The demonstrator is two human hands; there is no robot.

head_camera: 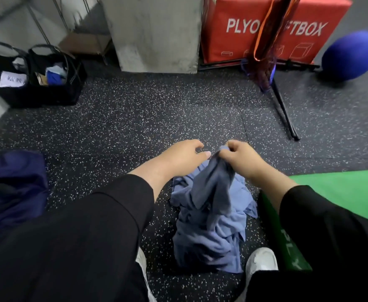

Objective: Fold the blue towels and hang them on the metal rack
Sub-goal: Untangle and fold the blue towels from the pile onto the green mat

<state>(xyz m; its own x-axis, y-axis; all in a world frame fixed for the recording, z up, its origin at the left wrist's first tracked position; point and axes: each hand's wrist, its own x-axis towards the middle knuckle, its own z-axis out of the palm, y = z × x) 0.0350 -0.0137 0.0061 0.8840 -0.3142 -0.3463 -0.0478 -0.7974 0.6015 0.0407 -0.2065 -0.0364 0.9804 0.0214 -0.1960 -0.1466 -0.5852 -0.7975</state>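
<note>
A crumpled heap of blue towels (209, 223) lies on the speckled black floor between my feet. My right hand (242, 159) grips the top of one towel and holds it lifted out of the heap. My left hand (184, 156) hovers just to the left of that gathered cloth, fingers loosely curled, thumb tip near the fabric; I cannot tell whether it touches. Thin metal rods (45, 20) at the far left, by the wall, may belong to a rack. Both arms wear black sleeves.
Two black bags (37, 83) stand at far left. A concrete pillar (157, 33) rises behind, a red plyo box (272, 29) and a blue ball (353, 55) to its right. A black stand (284, 112) leans nearby. A green box (342, 192) is right, a navy bag (13, 186) left.
</note>
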